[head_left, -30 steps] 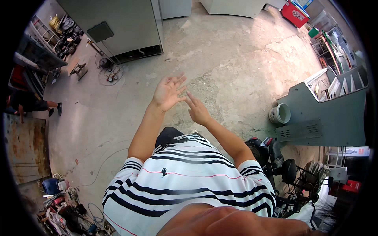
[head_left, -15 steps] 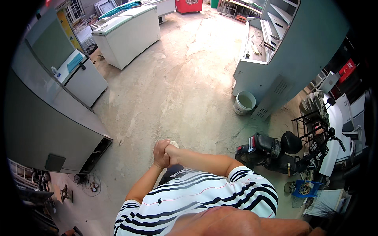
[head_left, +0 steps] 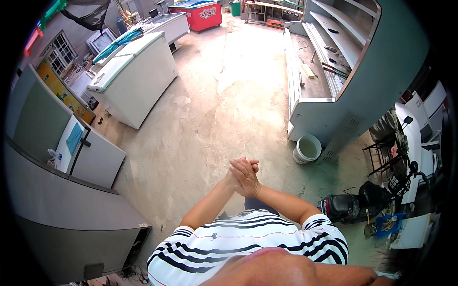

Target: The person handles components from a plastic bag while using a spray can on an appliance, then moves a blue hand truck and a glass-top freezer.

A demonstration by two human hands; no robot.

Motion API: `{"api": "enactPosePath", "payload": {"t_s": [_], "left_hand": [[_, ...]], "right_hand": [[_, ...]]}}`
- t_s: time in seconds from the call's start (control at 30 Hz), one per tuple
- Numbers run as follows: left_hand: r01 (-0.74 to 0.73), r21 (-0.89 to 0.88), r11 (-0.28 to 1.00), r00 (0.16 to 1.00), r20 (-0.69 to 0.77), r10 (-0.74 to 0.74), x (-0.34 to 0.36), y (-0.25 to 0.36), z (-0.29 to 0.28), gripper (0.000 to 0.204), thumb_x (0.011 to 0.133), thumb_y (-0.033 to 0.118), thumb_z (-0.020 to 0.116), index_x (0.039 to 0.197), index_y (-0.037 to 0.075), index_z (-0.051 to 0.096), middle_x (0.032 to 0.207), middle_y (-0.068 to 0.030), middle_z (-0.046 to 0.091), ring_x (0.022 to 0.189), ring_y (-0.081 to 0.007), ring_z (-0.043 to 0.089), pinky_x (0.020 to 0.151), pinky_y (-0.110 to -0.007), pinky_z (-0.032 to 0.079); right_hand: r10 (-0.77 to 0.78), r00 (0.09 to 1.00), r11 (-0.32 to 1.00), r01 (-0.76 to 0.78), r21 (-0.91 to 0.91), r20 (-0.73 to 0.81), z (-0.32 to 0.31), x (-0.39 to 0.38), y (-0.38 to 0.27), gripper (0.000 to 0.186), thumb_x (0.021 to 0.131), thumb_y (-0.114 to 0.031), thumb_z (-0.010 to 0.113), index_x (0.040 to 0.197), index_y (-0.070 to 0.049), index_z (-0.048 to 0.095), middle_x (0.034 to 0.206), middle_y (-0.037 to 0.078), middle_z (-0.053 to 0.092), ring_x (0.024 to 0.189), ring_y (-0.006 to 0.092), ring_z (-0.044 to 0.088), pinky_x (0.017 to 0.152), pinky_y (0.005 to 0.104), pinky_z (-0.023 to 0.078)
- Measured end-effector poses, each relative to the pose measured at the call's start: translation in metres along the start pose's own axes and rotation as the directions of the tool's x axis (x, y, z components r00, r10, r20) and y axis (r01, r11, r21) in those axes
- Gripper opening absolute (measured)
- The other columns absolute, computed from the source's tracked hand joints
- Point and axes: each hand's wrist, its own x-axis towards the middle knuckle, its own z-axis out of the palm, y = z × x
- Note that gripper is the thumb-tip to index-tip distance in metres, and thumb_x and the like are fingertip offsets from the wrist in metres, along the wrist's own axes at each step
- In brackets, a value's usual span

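- Head view: we see our right hand (head_left: 248,180) folded over our left hand (head_left: 235,183), both raised in front of the striped shirt (head_left: 267,226).
- The right hand's fingers close around the left; we cannot tell how far the left is curled, nor whether anything small hides between the palms.
- We judge the step in hand to be clasping or rubbing the hands together.
- The white bucket (head_left: 307,149), nearest loose thing, stands on the floor (head_left: 200,138) beside the grey shelving unit (head_left: 329,107), untouched.
- Handling anything would, we judge, first call for parting the hands.
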Motion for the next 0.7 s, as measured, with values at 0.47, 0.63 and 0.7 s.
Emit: {"api": "enactPosePath", "payload": {"t_s": [0.47,0.63,0.7], "left_hand": [[-0.370,0.591,-0.717,0.499,0.777,0.383,0.264,0.304,-0.013,0.034,0.092,0.025,0.037,0.108,0.000,0.055,0.102,-0.0169,0.057,0.092,-0.0309,0.056,0.089,-0.043,0.040],[-0.070,0.914,-0.400,0.468,0.384,0.796,0.313,0.422,-0.093,0.040,0.093,0.033,0.035,0.118,0.005,0.050,0.110,-0.0180,0.057,0.097,-0.0367,0.055,0.084,-0.046,0.043],[0.138,0.990,0.027,0.584,-0.103,0.805,0.365,0.471,-0.112,0.045,0.094,0.039,0.035,0.122,0.007,0.048,0.117,-0.0155,0.055,0.105,-0.0330,0.053,0.087,-0.045,0.042]], "right_hand": [[0.727,0.316,-0.297,-0.656,0.694,0.610,-0.012,0.207,0.378,0.033,0.093,-0.029,0.046,0.121,-0.012,0.050,0.117,0.009,0.054,0.104,0.0173,0.053,0.081,0.0350,0.050],[0.583,0.287,-0.431,-0.683,0.589,0.760,-0.064,0.360,0.438,0.036,0.091,-0.028,0.052,0.123,-0.012,0.050,0.117,0.008,0.053,0.106,0.0171,0.051,0.078,0.0314,0.050],[0.512,0.579,-0.182,-0.649,0.739,0.635,-0.103,0.418,0.466,0.039,0.092,-0.026,0.048,0.128,-0.012,0.046,0.125,0.011,0.050,0.116,0.0222,0.047,0.092,0.0374,0.045]]}}
